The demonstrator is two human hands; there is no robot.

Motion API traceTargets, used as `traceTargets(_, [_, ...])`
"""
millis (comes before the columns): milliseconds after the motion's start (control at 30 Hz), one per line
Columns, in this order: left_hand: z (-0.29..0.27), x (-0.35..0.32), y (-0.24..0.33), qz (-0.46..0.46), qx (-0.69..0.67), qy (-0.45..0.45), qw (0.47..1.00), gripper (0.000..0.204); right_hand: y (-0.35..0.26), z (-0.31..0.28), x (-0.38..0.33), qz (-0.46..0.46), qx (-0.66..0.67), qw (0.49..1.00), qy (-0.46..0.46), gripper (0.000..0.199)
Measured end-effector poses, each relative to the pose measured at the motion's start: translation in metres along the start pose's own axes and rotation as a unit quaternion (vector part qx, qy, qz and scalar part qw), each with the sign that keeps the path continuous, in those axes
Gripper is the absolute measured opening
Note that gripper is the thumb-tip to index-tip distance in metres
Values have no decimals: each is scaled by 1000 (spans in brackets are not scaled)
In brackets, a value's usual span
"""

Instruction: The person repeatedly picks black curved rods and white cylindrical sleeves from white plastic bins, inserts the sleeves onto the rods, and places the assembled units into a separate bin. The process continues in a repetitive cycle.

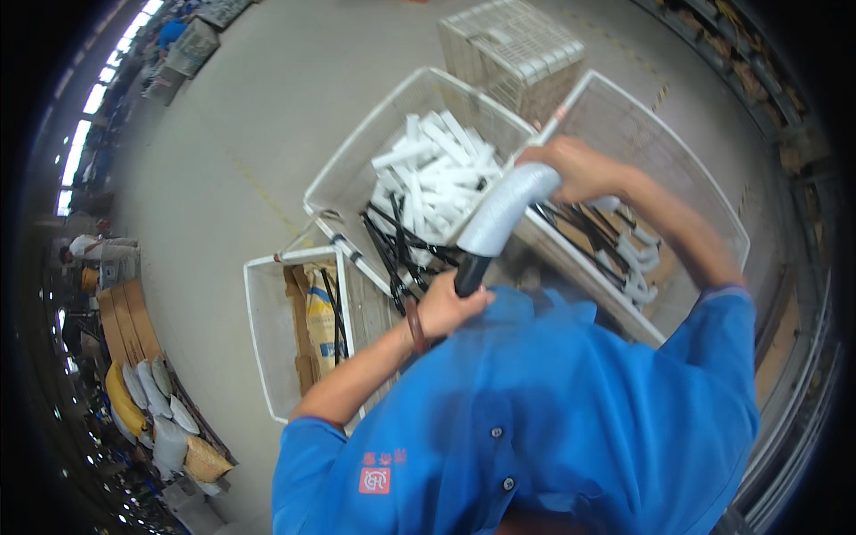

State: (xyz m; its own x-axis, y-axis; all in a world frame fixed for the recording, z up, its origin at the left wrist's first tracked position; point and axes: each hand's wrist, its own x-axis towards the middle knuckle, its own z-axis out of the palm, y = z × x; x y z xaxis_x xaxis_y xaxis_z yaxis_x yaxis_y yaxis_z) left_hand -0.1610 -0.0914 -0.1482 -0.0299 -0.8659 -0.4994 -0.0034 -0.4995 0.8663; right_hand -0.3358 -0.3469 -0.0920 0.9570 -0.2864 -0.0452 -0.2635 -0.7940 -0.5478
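Note:
Across my front I hold a black tube point(471, 273) whose upper part is covered by a silvery-white foam sleeve point(501, 214), curved at its far end. My left hand point(446, 305) is closed round the bare black end, close to my body. Up at the curved end, my right hand point(578, 168) grips the sleeve. Beyond the tube stands a white bin point(352, 160) with a heap of white foam pieces point(432, 165) and several black rods point(392, 239) in it. Under my right arm is another white bin point(704, 183) holding several foam-wrapped black parts point(633, 267).
A smaller white bin point(267, 343) at left contains cardboard, a yellow-and-white bag point(319, 312) and black rods. Behind the bins sits a white slatted crate point(513, 40). Sacks point(165, 419) lie far left; loaded shelves point(744, 62) line the right.

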Motion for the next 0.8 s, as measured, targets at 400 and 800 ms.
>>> traceTargets(400, [66, 99, -1, 196, 219, -103, 950, 51, -27, 46, -80, -79, -255, 961, -79, 37])
traceTargets(800, [214, 222, -14, 425, 274, -140, 851, 68, 158, 85, -371, 504, -109, 857, 20, 45])
